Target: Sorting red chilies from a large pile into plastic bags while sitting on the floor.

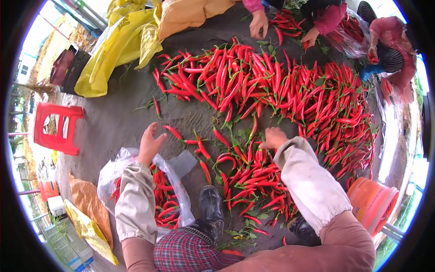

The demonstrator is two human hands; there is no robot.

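Observation:
My left hand (151, 144) is open, fingers and thumb apart, with nothing in it. It hovers just beyond a clear plastic bag (108, 181) that holds red chili peppers (166, 211). My right hand (274, 138) reaches over the far side of a small heap of red chilies (260, 177) between my boots. Its fingers are curled downward at the chilies; whatever they pinch is too small to make out. Farther off, a long bank of red chilies (253, 86) with green stems curves round to the right. A few loose chilies (203, 148) lie between my hands.
At the far side, co-workers' hands (259, 25) are among more chilies. A red stool (59, 129) stands left, an orange bucket (369, 204) right. Yellow sacks (108, 54) lie far left, and an orange sack (90, 199) near left. My black boot (211, 206) is beside the bag.

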